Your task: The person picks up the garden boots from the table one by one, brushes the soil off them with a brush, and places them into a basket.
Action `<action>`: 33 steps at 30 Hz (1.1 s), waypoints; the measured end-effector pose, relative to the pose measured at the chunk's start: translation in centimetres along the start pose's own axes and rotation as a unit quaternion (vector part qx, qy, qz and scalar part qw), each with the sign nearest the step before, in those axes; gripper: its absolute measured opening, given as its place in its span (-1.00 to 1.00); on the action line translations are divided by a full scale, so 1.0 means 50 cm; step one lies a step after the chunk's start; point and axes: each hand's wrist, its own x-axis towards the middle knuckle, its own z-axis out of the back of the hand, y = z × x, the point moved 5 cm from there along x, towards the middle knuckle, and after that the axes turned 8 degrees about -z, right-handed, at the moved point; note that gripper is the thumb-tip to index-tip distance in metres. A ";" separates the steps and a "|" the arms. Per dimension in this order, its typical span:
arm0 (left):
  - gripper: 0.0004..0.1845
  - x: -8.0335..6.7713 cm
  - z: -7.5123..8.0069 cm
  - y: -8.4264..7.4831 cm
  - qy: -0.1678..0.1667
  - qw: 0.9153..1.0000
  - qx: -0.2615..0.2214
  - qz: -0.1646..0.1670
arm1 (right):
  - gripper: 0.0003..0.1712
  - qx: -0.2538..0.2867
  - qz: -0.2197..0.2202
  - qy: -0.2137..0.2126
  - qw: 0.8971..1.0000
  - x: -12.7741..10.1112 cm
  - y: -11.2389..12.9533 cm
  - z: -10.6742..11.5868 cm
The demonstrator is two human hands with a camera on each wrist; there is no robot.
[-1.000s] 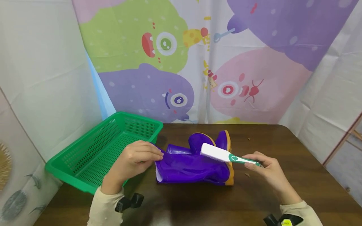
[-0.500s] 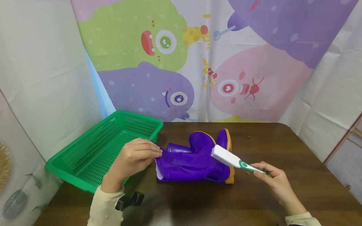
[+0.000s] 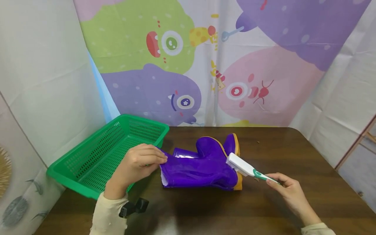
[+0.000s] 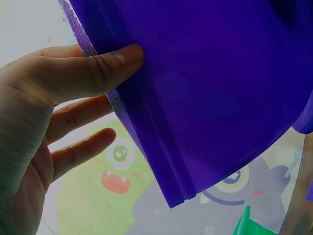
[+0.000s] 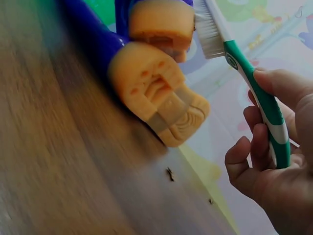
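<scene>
A purple rain boot (image 3: 194, 173) with an orange sole lies sideways on the table. My left hand (image 3: 139, 168) pinches its cuff, thumb outside; in the left wrist view the other fingers (image 4: 83, 152) extend behind the edge. Behind it lies a second purple boot (image 3: 232, 143), partly hidden. My right hand (image 3: 290, 192) grips the green and white handle of a scrub brush (image 3: 242, 164). Its white bristles (image 5: 209, 32) face down-left by the front boot's heel end; whether they touch is unclear. Both orange soles (image 5: 156, 93) show in the right wrist view.
A green perforated plastic basket (image 3: 111, 160) stands left of the boots, close behind my left forearm. Small dark bits (image 5: 169, 174) lie on the brown table (image 3: 282, 150). A curtain (image 3: 210, 107) with cartoon monsters hangs along the table's back edge.
The brush has travelled right and slightly toward me, from over the boot's shaft to its heel end, its bristles now showing more. My left hand keeps its hold on the cuff, almost still.
</scene>
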 end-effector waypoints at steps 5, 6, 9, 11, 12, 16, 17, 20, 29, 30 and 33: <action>-0.70 -0.003 0.000 0.001 0.001 1.000 -0.001 0.000 | -0.82 -0.059 -0.011 -0.025 0.998 -0.002 -0.002 0.022; -0.70 -0.003 0.000 0.001 0.003 1.000 0.000 0.001 | -0.81 -0.073 -0.012 -0.032 0.997 -0.003 -0.001 0.027; -0.68 -0.005 0.000 0.002 0.005 1.000 0.001 0.004 | -0.81 -0.095 -0.009 -0.060 0.994 -0.006 0.002 0.041; -0.67 -0.006 0.001 0.002 0.007 1.000 0.001 0.006 | -0.82 -0.054 -0.004 -0.069 0.996 -0.009 0.004 0.043; -0.67 -0.006 0.001 0.003 0.007 1.000 0.001 0.007 | -0.82 -0.020 0.003 -0.066 0.998 -0.010 0.005 0.041; -0.66 -0.008 0.003 0.003 0.008 1.000 -0.001 0.008 | -0.74 0.099 0.033 -0.013 0.994 -0.012 0.008 0.008; -0.66 -0.008 0.004 0.004 0.009 1.000 0.000 0.009 | -0.72 0.105 0.040 0.004 0.994 -0.012 0.009 -0.003; -0.66 -0.009 0.004 0.004 0.012 1.000 0.000 0.013 | -0.69 0.077 0.046 0.033 0.995 -0.015 0.009 -0.028; -0.64 -0.009 0.004 0.003 0.018 1.000 0.000 0.017 | -0.78 0.012 0.009 0.017 1.000 -0.013 -0.009 -0.015; -0.65 -0.009 0.004 0.003 0.017 1.000 0.000 0.016 | -0.78 0.000 0.006 0.014 1.000 -0.013 -0.010 -0.010; -0.65 -0.007 0.004 0.003 0.016 1.000 0.002 0.013 | -0.81 -0.024 -0.001 0.000 1.000 -0.011 -0.013 0.005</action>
